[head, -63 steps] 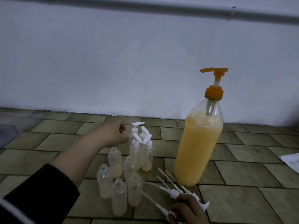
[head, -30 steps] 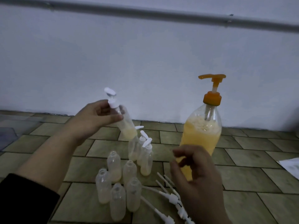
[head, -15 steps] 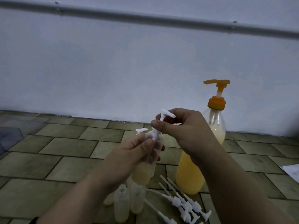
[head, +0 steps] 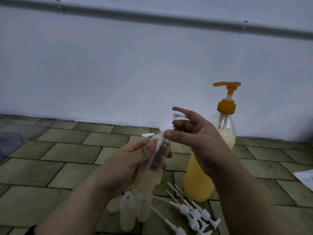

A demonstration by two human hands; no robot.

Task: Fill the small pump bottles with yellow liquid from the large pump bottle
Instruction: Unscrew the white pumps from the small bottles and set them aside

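Observation:
My left hand [head: 128,160] grips a small clear pump bottle [head: 157,160] in mid-air, tilted, with pale yellow liquid in its lower part. My right hand [head: 194,138] pinches that bottle's white pump head [head: 166,127] between thumb and fingers, index finger stretched out. Behind my right hand stands the large bottle of yellow liquid [head: 199,184] with an orange pump [head: 227,99]. Several small uncapped bottles [head: 128,211] stand on the tiled floor below my hands, partly hidden by my left wrist.
Several loose white pump heads with long tubes [head: 191,209] lie on the tiles in front of the large bottle. A white paper [head: 304,178] lies at the right edge. A clear plastic box [head: 8,143] sits at far left. The wall runs close behind.
My left hand lifted a capped small bottle from the group and brought it to the middle. My right hand rose from the loose pumps and took hold of its pump head.

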